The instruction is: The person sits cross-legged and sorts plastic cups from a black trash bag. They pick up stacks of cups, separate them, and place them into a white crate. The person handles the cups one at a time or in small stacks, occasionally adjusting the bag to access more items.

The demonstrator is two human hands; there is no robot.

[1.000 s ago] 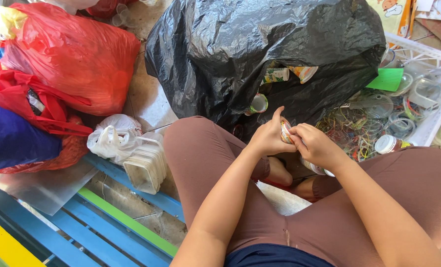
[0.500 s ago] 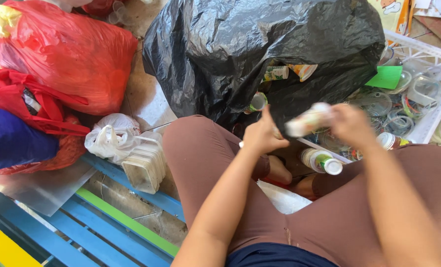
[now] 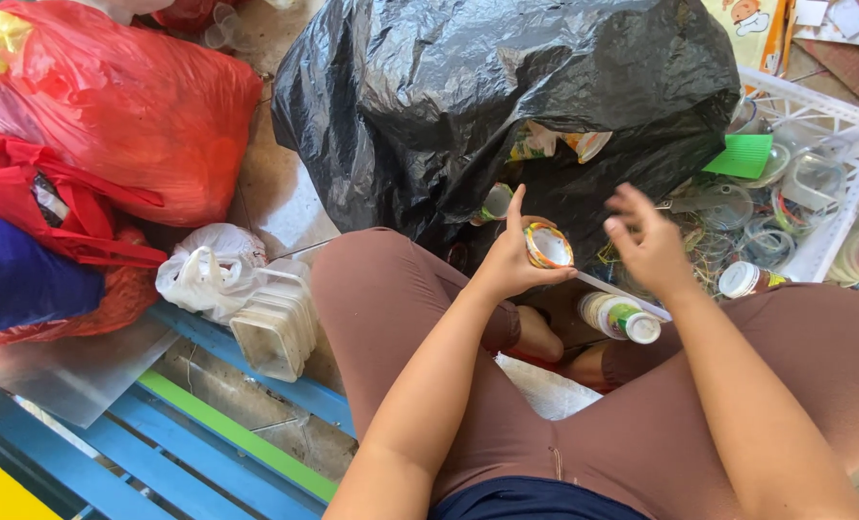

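Observation:
My left hand (image 3: 508,258) pinches a small round cap-like ring (image 3: 548,246) with a colourful rim and a white middle, its index finger pointing up. My right hand (image 3: 646,238) hovers just right of it, fingers spread and blurred, holding nothing. Below both hands, between my knees, lies a small white plastic bottle (image 3: 620,317) with a green and yellow label. Directly behind the hands a large black rubbish bag (image 3: 468,96) gapes open with packaging showing inside.
A white plastic crate (image 3: 815,164) at right holds clear lids, rubber bands and a green card. Red plastic bags (image 3: 112,116) and a blue one (image 3: 15,274) sit at left. A white bag (image 3: 203,274) and stacked clear tubs (image 3: 275,327) rest on blue slats.
A second ago both hands met on one item. The right hand then lifted a small bottle toward the crate; now it is empty and lower, and the left hand holds the round piece up.

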